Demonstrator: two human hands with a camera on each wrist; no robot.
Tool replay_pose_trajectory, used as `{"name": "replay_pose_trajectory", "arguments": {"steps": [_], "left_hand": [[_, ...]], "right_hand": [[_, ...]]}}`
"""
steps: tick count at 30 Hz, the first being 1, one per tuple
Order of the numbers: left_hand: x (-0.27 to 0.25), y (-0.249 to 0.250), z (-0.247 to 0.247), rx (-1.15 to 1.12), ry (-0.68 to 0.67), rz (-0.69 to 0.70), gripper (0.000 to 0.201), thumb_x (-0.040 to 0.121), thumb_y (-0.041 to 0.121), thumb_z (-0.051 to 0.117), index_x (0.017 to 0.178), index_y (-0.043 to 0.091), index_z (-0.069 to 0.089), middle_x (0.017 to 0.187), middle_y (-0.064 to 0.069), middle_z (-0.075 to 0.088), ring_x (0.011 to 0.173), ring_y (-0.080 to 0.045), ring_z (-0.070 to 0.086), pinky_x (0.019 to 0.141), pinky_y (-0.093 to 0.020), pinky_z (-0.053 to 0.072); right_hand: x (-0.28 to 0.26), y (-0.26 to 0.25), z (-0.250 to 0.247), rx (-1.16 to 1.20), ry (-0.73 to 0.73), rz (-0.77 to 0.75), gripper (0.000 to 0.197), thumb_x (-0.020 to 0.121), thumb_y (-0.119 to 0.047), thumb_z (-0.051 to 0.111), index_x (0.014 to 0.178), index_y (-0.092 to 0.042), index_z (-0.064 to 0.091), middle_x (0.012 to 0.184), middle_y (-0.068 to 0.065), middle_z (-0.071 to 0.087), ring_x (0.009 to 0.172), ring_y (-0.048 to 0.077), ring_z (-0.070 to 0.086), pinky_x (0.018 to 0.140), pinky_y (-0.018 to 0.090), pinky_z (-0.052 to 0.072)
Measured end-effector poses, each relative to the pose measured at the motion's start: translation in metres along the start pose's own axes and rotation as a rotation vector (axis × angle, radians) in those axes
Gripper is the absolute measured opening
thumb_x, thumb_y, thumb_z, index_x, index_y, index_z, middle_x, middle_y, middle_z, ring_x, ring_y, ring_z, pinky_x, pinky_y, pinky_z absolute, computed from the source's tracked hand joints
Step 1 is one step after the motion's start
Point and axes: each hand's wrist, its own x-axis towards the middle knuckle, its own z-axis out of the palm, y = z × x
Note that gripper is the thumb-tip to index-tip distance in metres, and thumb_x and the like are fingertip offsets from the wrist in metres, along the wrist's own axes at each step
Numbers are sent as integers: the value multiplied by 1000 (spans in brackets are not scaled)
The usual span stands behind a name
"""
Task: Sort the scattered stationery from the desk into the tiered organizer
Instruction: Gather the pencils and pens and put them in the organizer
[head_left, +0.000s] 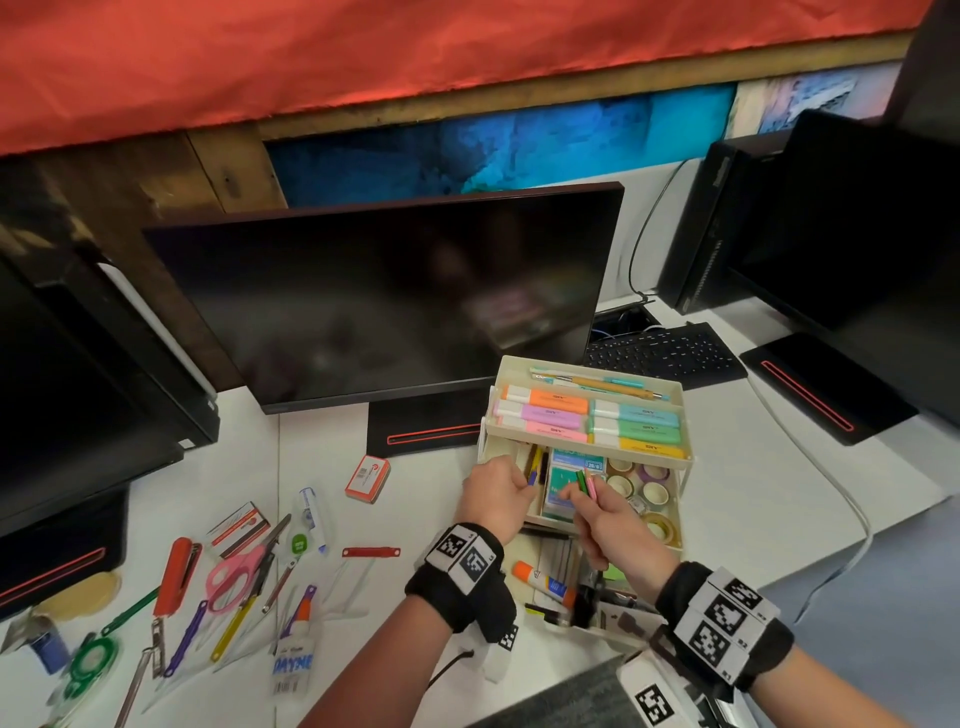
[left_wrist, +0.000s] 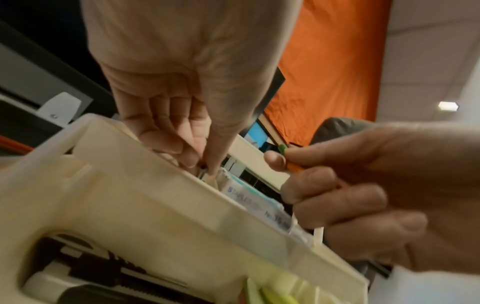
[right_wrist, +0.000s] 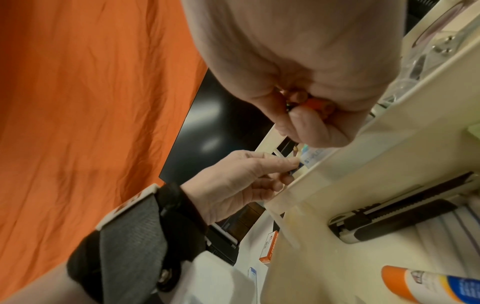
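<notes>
The cream tiered organizer (head_left: 675, 499) stands right of centre on the white desk. Its top tier holds pastel highlighters (head_left: 587, 421). Its middle tier holds pencils at the left, staple boxes (head_left: 571, 467) in the middle and tape rolls (head_left: 644, 483) at the right. My left hand (head_left: 524, 480) reaches into the left compartment and pinches a dark blue pencil (right_wrist: 296, 168). Over the staple boxes, my right hand (head_left: 582, 493) grips a few short coloured pencils (head_left: 587, 483), green, pink and orange. Both hands (left_wrist: 201, 164) also appear in the left wrist view.
Scattered on the desk at the left lie a red stapler (head_left: 176, 571), pink scissors (head_left: 234, 571), a red staple box (head_left: 368, 478), correction tape (head_left: 309, 519) and several pens. The bottom tier holds a glue stick (head_left: 540, 579) and a black cutter (right_wrist: 397, 214). A dark monitor (head_left: 384, 296) stands behind.
</notes>
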Motion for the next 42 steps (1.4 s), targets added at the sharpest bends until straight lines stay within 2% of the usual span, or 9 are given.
{"name": "replay_pose_trajectory", "arguments": {"steps": [3, 7, 10, 18, 24, 27, 32, 36, 42], "left_hand": [[0, 7, 2, 137, 3, 102, 14, 90, 32, 60, 85, 18, 61, 91, 0, 66, 82, -15, 61, 69, -27, 48], [4, 6, 4, 245, 79, 206, 16, 95, 29, 51, 100, 17, 60, 98, -3, 65, 89, -20, 63, 72, -29, 48], [6, 6, 6, 379, 74, 263, 21, 97, 29, 47, 110, 17, 58, 101, -5, 67, 93, -23, 64, 75, -31, 49], [5, 1, 10, 616, 1, 284, 23, 98, 19, 44, 110, 18, 64, 100, -6, 68, 92, -26, 65, 73, -33, 47], [2, -3, 5, 429, 37, 175, 20, 95, 30, 51, 103, 17, 63, 98, -2, 67, 90, -21, 64, 76, -30, 49], [6, 8, 8, 474, 41, 156, 20, 95, 29, 51, 103, 14, 61, 101, -6, 67, 94, -24, 64, 76, -32, 48], [13, 18, 12, 441, -5, 76, 16, 93, 27, 55, 100, 15, 61, 101, -5, 66, 93, -24, 65, 76, -32, 52], [14, 23, 12, 398, -32, 17, 15, 90, 27, 60, 99, 14, 61, 100, -4, 66, 91, -22, 65, 72, -30, 50], [11, 23, 6, 340, -24, 3, 17, 90, 27, 59, 100, 13, 60, 99, -4, 66, 89, -22, 65, 70, -29, 49]], "right_hand": [[-2, 0, -3, 17, 0, 11, 16, 101, -23, 39, 107, -13, 49, 55, -1, 36, 43, 12, 28, 40, 23, 22], [-3, 0, -7, 14, -5, 6, 15, 101, -22, 38, 105, -13, 50, 53, -1, 36, 40, 11, 29, 39, 22, 23], [-3, 1, -9, 5, -11, -1, 15, 101, -22, 38, 103, -13, 51, 52, -2, 37, 37, 10, 29, 39, 22, 24], [-7, -2, -9, -20, -29, -16, 14, 100, -22, 40, 105, -14, 50, 51, -2, 40, 39, 11, 31, 39, 23, 26], [-7, -3, -7, -28, -29, -8, 17, 100, -23, 41, 108, -10, 50, 52, -1, 41, 40, 12, 32, 38, 22, 26], [-8, -4, -5, -10, -26, 2, 21, 100, -23, 41, 109, -7, 49, 51, -2, 41, 42, 12, 31, 39, 22, 24], [-10, -5, -4, -4, -38, -8, 16, 100, -22, 41, 107, -12, 51, 51, -3, 42, 44, 12, 32, 38, 22, 24], [-10, -4, -6, -10, -36, -4, 16, 100, -22, 41, 108, -12, 50, 53, -3, 42, 42, 12, 33, 37, 21, 25], [-10, -7, -7, -22, -40, 4, 18, 100, -23, 41, 109, -11, 50, 53, -5, 43, 43, 10, 35, 39, 22, 26]]}}
